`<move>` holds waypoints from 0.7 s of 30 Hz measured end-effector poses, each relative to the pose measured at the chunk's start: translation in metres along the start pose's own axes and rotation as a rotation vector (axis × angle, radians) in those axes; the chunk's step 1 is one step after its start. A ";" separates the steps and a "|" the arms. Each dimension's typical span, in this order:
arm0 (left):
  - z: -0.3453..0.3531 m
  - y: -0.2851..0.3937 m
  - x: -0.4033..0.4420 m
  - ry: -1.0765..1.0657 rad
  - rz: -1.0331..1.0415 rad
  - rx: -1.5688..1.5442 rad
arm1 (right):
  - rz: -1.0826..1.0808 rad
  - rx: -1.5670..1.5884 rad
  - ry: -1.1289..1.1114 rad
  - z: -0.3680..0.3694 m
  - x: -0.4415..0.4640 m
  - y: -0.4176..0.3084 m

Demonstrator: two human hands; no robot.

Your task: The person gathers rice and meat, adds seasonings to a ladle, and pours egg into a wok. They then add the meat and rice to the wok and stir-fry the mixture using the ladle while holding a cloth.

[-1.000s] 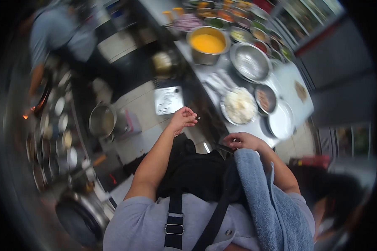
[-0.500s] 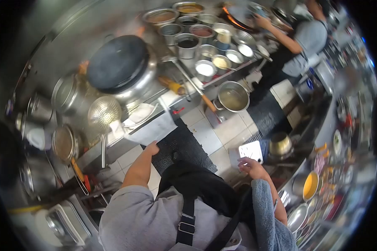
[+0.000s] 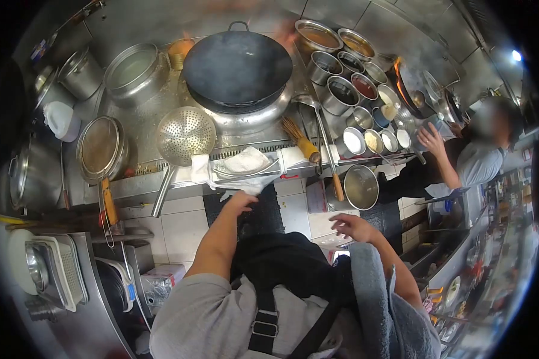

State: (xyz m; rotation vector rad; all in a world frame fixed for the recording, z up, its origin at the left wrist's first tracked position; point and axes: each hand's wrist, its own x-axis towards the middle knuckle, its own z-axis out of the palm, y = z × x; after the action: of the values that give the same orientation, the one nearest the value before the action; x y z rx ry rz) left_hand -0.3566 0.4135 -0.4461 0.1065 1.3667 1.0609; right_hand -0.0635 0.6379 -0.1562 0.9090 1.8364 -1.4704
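Note:
My left hand (image 3: 239, 202) is at the front edge of the stove, its fingers curled on the lower part of a white cloth (image 3: 259, 183). The cloth hangs below an oval metal plate (image 3: 269, 169) with another folded white cloth (image 3: 247, 160) on it. My right hand (image 3: 351, 226) hovers over the floor near a metal pot (image 3: 362, 187), fingers apart and slightly bent, holding nothing. A large black wok (image 3: 238, 69) rests on the burner ahead. To its left lies a perforated strainer ladle (image 3: 187, 134) with its handle sticking out over the edge.
A long-handled wok ladle (image 3: 326, 140) and a bamboo brush (image 3: 301, 140) lie right of the wok. Several sauce pots (image 3: 342, 96) stand beyond them. A co-worker (image 3: 479, 158) stands at the right near flames. Round mesh sieves (image 3: 100, 149) sit at left.
My view has turned to the right. The white cloth, stretched out from my left hand before, now hangs bunched at the stove edge. The co-worker's hand has come away from the wok.

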 end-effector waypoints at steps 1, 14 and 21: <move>0.016 0.002 -0.007 -0.209 -0.033 -0.066 | -0.004 -0.008 0.000 0.000 0.008 -0.006; 0.114 0.107 -0.247 -0.211 0.232 -0.484 | -0.892 -0.570 0.064 0.076 0.165 -0.089; 0.124 0.103 -0.226 0.620 0.368 -0.355 | -0.728 -0.852 0.118 0.051 0.147 -0.090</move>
State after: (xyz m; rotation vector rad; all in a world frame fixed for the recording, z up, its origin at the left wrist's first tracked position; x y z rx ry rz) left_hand -0.2751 0.3839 -0.1820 -0.2654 1.7167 1.7272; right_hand -0.2195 0.5951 -0.2345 -0.1166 2.6937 -0.7839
